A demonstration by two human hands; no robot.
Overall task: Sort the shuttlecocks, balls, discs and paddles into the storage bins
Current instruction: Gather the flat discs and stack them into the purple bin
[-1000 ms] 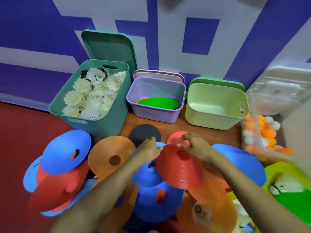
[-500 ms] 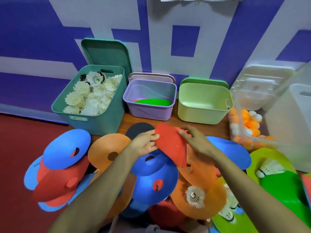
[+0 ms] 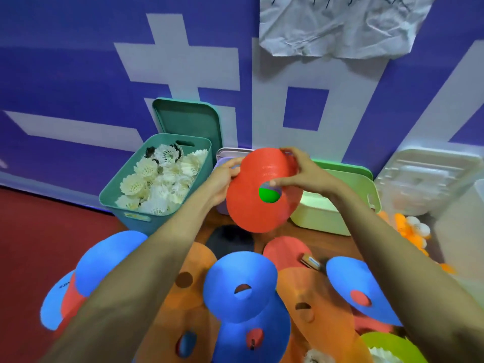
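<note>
Nearest to us a heap of soft plastic discs covers the wooden surface [image 3: 337, 241]: a blue disc with a centre hole [image 3: 239, 284] lies on top in the middle, an orange disc [image 3: 311, 305] is just beside it on the right, and a lime-green disc [image 3: 387, 344] at the lower right corner carries a white feather shuttlecock [image 3: 379, 356]. Beyond the heap the wooden handle of a paddle [image 3: 310, 262] shows. Above all this we hold a red plastic disc [image 3: 262, 179] in the air, tilted toward us, in a grip of both hands. Our left hand [image 3: 222, 184] curls round its left edge and our right hand [image 3: 306, 174] pinches its upper right edge, thumb laid by the centre hole. The disc hangs in front of the lilac plastic bin [image 3: 222, 210], and green shows through the hole. To the left a teal plastic bin [image 3: 146, 218] stands heaped with white shuttlecocks [image 3: 157, 179], its teal lid [image 3: 188, 121] upright against the wall. To the right sits a pale green plastic bin [image 3: 327, 218], then a clear container of orange and white balls [image 3: 408, 226]. Farthest off is the blue-and-white wall [image 3: 78, 74], bearing a crumpled white sheet of paper [image 3: 335, 24].
</note>
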